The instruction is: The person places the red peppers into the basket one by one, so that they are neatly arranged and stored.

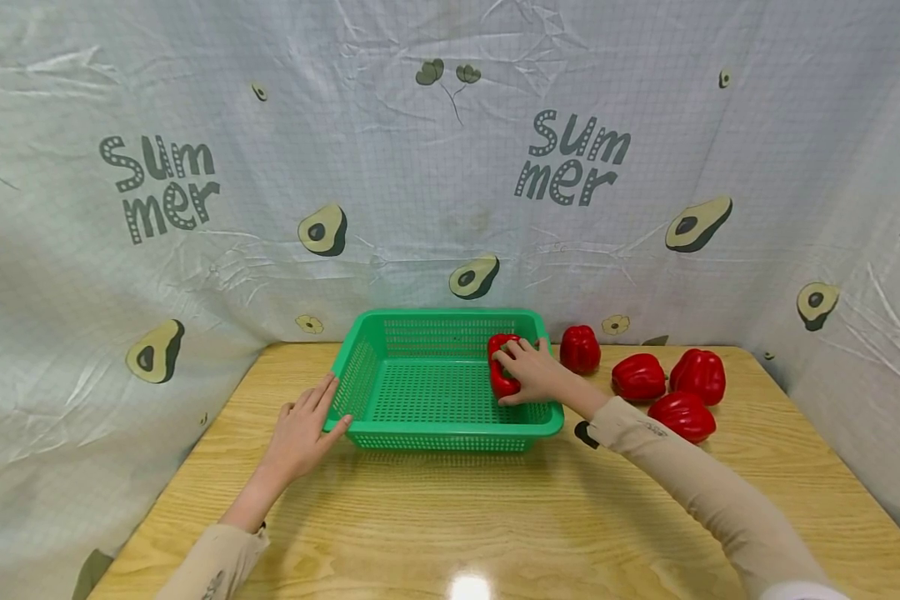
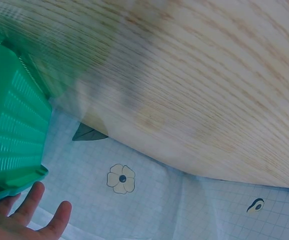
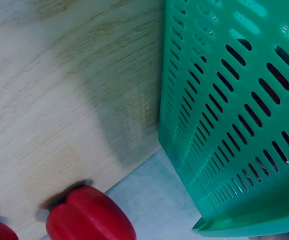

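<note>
A green plastic basket (image 1: 450, 429) with slotted walls stands on the wooden table. Inside its right end, my right hand (image 1: 534, 372) holds a red bell pepper (image 1: 499, 385) from above, fingers bent over it. My left hand (image 1: 300, 437) rests against the basket's left rim with its fingers extended and thumb spread. The left wrist view shows fingertips (image 2: 32, 202) at the basket's edge. In the right wrist view the basket wall (image 3: 224, 125) hides the right hand's grip.
Several more red bell peppers lie right of the basket: one pepper (image 1: 580, 349) close beside it, others (image 1: 639, 377) grouped farther right. A small black object (image 1: 587, 434) is near the right sleeve. Printed cloth (image 1: 390, 167) hangs behind the table (image 1: 420, 517).
</note>
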A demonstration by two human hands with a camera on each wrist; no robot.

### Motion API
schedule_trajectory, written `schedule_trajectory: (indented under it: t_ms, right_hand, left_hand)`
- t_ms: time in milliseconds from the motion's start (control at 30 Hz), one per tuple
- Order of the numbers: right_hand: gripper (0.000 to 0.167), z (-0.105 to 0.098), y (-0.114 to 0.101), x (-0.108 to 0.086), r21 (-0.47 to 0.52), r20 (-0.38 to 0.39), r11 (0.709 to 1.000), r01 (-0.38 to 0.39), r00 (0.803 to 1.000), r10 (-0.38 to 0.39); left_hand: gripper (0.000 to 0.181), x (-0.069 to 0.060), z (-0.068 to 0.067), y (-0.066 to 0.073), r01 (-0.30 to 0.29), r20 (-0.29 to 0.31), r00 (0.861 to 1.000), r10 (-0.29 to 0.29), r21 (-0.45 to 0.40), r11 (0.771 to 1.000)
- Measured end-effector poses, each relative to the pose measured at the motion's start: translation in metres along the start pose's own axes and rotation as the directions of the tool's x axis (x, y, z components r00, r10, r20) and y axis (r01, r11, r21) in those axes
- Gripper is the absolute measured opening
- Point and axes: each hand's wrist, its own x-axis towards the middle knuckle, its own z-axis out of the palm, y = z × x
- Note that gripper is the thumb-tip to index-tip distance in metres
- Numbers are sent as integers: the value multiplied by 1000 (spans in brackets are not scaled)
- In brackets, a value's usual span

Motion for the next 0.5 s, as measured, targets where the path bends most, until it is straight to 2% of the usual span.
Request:
schedule_trajectory:
  t_ms: [500]
  right_hand:
    - [69, 4, -4, 8, -48, 76, 999, -8, 997, 11]
  left_hand:
    - [64, 0, -1, 0, -1, -1, 1000, 1, 4, 1000]
